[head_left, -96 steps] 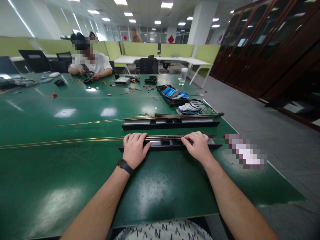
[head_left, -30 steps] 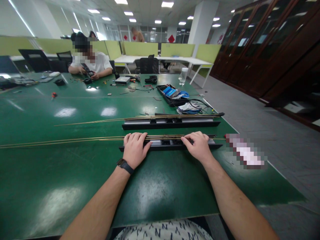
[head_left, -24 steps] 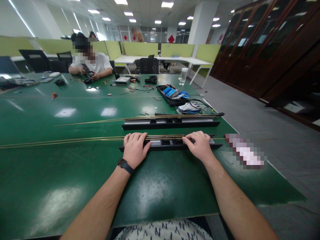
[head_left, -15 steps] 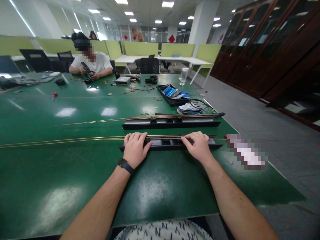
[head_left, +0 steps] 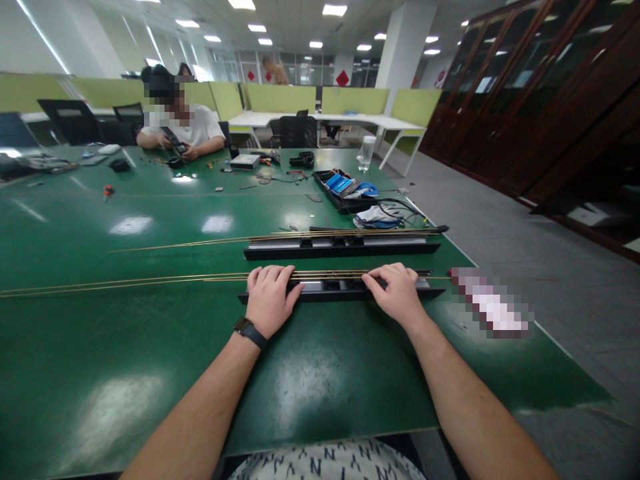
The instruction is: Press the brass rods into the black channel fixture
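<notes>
A long black rail with a silvery inner strip (head_left: 340,296) lies crosswise in front of me. Thin brass-coloured rods (head_left: 327,273) run along it and stretch far past its left end. My left hand (head_left: 270,297), with a dark watch at the wrist, is closed over the rail's left part, fingers over the far side and thumb near the front. At the right part, my right hand (head_left: 396,292) has thumb and index finger pinched at the rods. How many rods it grips is hidden.
Behind lies a second, similar rail (head_left: 345,251) with rods on it. Beyond are a black tray (head_left: 345,200) of blue items, gloves (head_left: 380,216) and a clear jug (head_left: 367,153). A blurred-out item (head_left: 490,303) lies right. A co-worker (head_left: 183,127) sits across the green table (head_left: 150,367).
</notes>
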`<state>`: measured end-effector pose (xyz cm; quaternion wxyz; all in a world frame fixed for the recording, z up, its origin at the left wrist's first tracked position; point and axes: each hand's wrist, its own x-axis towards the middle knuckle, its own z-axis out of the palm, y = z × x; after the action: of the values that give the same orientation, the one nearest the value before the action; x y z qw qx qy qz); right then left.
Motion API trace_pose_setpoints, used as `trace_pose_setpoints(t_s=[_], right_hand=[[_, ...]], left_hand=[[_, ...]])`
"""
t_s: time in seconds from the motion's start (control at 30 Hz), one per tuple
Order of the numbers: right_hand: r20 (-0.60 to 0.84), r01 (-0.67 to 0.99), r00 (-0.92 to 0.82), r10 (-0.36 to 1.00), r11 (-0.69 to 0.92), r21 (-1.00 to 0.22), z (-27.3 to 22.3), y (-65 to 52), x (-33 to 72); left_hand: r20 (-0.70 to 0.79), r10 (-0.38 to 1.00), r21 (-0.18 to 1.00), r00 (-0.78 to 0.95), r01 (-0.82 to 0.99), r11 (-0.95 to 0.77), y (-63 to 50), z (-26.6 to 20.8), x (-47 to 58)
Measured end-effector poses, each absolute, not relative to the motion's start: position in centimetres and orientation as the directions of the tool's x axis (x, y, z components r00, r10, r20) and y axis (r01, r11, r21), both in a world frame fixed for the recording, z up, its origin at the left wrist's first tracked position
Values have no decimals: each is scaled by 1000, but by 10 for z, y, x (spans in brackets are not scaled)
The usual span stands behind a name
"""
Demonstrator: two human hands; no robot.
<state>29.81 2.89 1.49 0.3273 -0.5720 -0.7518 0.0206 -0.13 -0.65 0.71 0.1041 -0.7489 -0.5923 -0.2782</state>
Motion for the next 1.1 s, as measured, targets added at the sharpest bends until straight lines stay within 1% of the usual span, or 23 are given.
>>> trace_pose_setpoints(t_s=[0.33, 0.53, 0.77, 1.1], right_hand=[[443, 864, -125, 888, 317, -392, 16, 31, 302], [463, 847, -126, 878, 338, -411, 14, 30, 299], [452, 849, -134, 882, 338, -407, 14, 32, 301], [478, 845, -131, 869, 350, -404, 15, 28, 297]], left_hand=[[538, 830, 164, 146, 948, -273, -7, 9, -1], [544, 826, 155, 148, 950, -272, -7, 8, -1], [544, 826, 165, 145, 947, -275, -6, 8, -1], [545, 826, 174, 140, 946, -275, -5, 7, -1]])
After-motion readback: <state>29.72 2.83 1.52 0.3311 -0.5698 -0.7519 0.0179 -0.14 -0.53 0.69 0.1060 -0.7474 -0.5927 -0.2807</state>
